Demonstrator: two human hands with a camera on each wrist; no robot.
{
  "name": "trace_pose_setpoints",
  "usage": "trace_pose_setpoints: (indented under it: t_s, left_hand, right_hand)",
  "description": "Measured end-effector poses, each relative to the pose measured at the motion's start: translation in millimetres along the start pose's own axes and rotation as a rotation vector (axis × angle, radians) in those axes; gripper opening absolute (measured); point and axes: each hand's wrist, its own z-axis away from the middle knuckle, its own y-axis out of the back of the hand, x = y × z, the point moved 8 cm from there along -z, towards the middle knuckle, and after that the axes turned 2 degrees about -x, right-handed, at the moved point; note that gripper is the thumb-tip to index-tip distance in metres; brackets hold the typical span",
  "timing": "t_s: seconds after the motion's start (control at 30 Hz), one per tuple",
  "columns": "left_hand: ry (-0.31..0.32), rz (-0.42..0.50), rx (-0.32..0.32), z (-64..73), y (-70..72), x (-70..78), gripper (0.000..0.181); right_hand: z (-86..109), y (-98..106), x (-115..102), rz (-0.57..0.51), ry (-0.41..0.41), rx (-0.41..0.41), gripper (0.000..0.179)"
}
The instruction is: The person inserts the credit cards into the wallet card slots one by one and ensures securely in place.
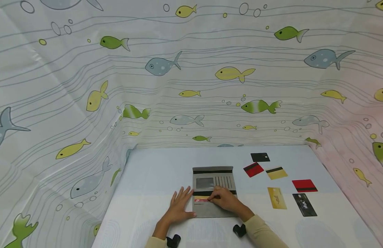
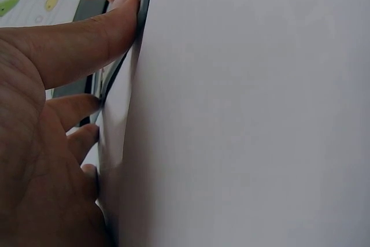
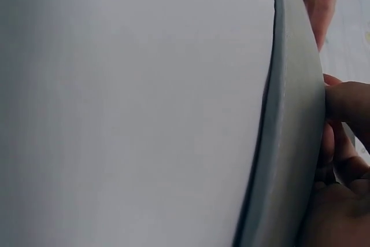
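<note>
A grey card holder lies unfolded on the table, with slots, black bands and a clear window. A yellow strip of card and a red card show at its lower left slot. My right hand pinches the red card at its right end with curled fingers. Spread out, my left hand rests along the holder's left edge; in the left wrist view its thumb lies on the edge. The right wrist view shows my right fingers partly hidden behind the holder's edge.
To the right lie loose cards: a black one, a red one, a gold one, a black VIP card and others. A fish-patterned cloth surrounds the table's back and sides. Black wrist devices sit by both wrists.
</note>
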Motion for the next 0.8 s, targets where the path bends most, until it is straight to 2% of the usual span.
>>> trace_pose_setpoints:
  t_s: [0.13,0.3,0.43,0.57,0.8]
  left_hand:
    - [0.016,-0.007,-0.008,-1.3,-1.5,-1.4,0.094]
    - [0.025,0.013,-0.007,-0.4,0.6,0.3,0.094]
    - [0.028,0.016,-0.005,-0.1,-0.1,-1.4,0.094]
    - [0.026,0.011,-0.007,-0.5,-1.2,-2.0,0.095]
    - [0.023,0.005,-0.003,-0.9,-0.1,-0.7,0.095]
  right_hand:
    - [0.6,1,3,-0.009,-0.027,-0.004,0.011]
    - [-1.8,4,7,-0.072,-0.043,-0.029,0.012]
    - [-2.1,9,12,-0.108,-0.103,-0.030,0.012]
    - [1.8,20,23,-0.142,-0.188,0.008,0.011]
    - [9.9,49,40,-0.155,-0.266,0.074,0.012]
